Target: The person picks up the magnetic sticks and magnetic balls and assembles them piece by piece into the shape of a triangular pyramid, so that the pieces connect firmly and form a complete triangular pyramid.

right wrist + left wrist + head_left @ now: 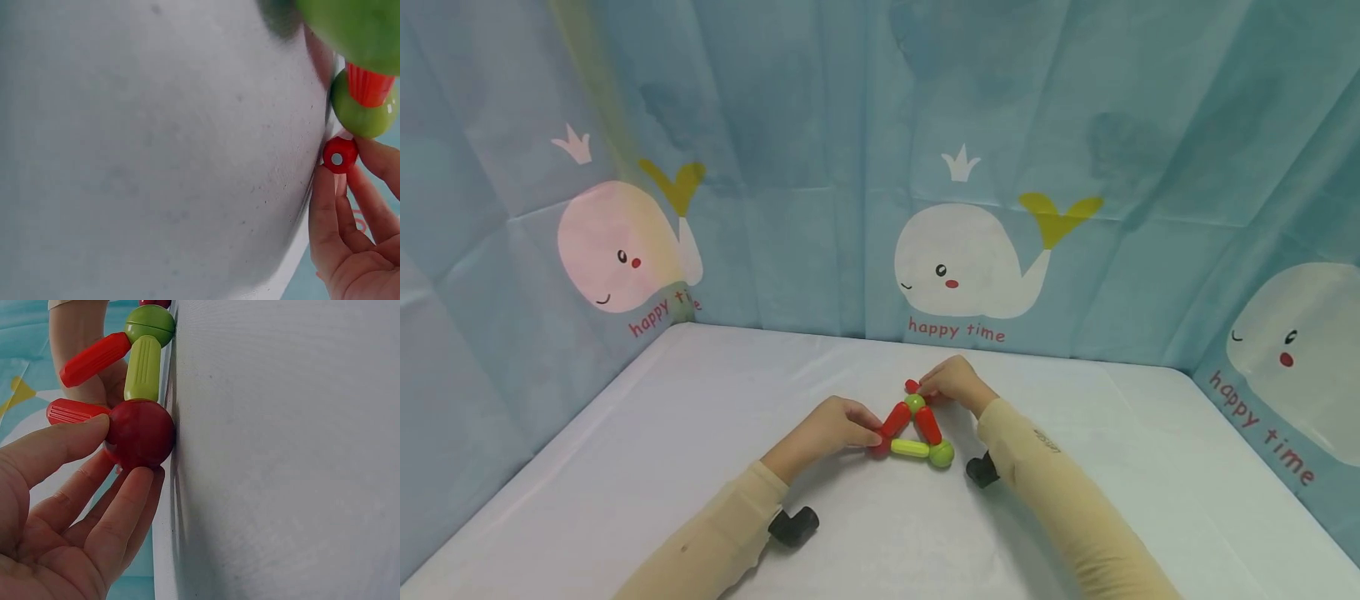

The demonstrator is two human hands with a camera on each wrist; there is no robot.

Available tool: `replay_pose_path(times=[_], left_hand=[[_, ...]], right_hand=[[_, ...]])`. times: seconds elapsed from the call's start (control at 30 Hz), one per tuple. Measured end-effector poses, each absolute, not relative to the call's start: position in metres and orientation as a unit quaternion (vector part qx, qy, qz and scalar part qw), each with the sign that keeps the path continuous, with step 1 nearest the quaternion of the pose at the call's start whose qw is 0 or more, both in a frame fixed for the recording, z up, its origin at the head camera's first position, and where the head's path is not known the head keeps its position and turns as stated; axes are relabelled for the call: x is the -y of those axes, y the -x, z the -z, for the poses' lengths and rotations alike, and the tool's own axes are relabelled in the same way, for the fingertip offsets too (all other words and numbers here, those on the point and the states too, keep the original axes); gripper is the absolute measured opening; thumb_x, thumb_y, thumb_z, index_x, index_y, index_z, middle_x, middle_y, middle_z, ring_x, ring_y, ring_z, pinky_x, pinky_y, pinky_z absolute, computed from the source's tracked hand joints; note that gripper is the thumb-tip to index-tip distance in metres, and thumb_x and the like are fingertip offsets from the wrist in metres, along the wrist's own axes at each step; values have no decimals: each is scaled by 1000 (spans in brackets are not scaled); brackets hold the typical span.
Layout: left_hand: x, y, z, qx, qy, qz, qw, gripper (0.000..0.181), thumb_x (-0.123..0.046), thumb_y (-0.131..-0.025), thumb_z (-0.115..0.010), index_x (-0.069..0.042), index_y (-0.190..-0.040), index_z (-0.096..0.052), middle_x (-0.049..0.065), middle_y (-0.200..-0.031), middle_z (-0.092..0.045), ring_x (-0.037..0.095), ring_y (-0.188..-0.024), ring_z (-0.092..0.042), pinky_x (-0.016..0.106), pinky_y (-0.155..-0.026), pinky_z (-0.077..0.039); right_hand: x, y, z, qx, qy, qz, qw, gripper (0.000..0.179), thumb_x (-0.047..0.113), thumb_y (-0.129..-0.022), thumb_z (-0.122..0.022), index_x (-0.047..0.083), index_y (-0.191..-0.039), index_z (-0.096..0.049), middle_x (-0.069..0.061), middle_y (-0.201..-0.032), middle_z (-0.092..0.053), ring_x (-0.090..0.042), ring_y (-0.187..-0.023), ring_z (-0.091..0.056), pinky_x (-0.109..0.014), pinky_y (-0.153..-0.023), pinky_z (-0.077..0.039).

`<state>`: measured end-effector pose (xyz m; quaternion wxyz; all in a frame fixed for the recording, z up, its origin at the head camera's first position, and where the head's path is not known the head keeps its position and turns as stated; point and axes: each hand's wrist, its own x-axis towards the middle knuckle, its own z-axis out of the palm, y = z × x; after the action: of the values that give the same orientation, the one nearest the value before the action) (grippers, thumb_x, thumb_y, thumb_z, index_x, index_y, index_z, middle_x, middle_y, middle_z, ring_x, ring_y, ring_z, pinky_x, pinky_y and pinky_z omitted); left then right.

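Note:
A triangle of magnetic building balls and rods lies on the white table. Its near left corner is a red ball (140,434), which my left hand (832,432) pinches between thumb and fingers. From there a yellow-green rod (910,448) runs to a green ball (942,454) at the near right. Two red rods (895,419) slant up to another green ball (914,403) at the far corner. Beside that far ball my right hand (957,383) pinches a loose-looking red rod (340,155), its silver end showing in the right wrist view. Whether this rod touches the ball cannot be told.
A white cloth covers the table (865,533). Behind it hangs a light blue curtain (805,167) printed with whales. Black wrist-worn pieces (793,527) stick out beneath both sleeves, close to the tabletop.

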<state>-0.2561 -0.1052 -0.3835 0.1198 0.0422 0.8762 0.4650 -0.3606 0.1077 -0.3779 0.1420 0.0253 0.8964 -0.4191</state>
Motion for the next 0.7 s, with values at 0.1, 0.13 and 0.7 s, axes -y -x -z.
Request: replay_pose_path(times=[0.1, 0.13, 0.7], left_hand=[[105, 256, 383, -877, -40, -464, 121, 16, -19, -82, -80, -13, -96, -77, -3, -94, -74, 15, -90, -60, 34, -84, -54], [105, 256, 383, -877, -39, -464, 121, 16, -19, -82, -80, -13, -96, -77, -3, -94, -74, 14, -90, -61, 34, -84, -55], [105, 255, 383, -877, -36, -464, 121, 15, -18, -82, -80, -12, -97, -77, -2, -94, -74, 14, -87, -61, 32, -83, -56]], right_hand=[[-110, 358, 376, -895, -21, 421, 147, 23, 16, -86, -77, 6, -107, -77, -9, -101, -77, -17, -78, -67, -25, -78, -57], [-112, 357, 375, -893, -16, 424, 148, 24, 16, -87, -76, 6, -108, -77, -9, -103, -76, -17, -80, -67, -26, -80, -57], [-129, 341, 361, -873, 30, 460, 159, 34, 19, -91, -70, 8, -123, -70, -11, -119, -70, -20, -100, -67, -38, -97, -55]])
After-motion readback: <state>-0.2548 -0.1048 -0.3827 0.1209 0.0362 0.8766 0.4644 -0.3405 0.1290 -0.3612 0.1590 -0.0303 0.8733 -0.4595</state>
